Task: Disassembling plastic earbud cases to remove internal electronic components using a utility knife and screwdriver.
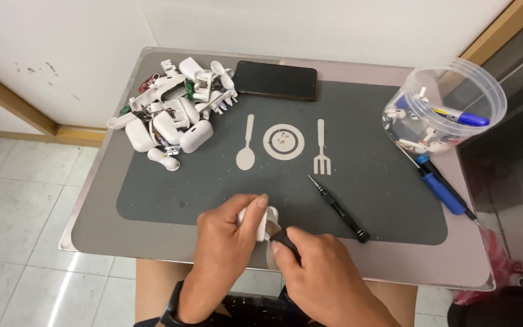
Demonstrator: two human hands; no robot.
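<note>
My left hand (228, 242) grips a small white earbud case (263, 221) at the near edge of the grey mat (358, 163). My right hand (322, 272) holds a black-handled tool (284, 241) with its tip against the case's right side. Both hands meet just in front of my body. The tool's blade is mostly hidden by my fingers.
A heap of white earbud cases and parts (171, 112) lies at the mat's far left. A black phone (276, 80) rests at the back. A black screwdriver (338, 209) lies right of my hands, a blue one (443, 189) farther right. A clear plastic tub (446, 106) holds parts and a marker.
</note>
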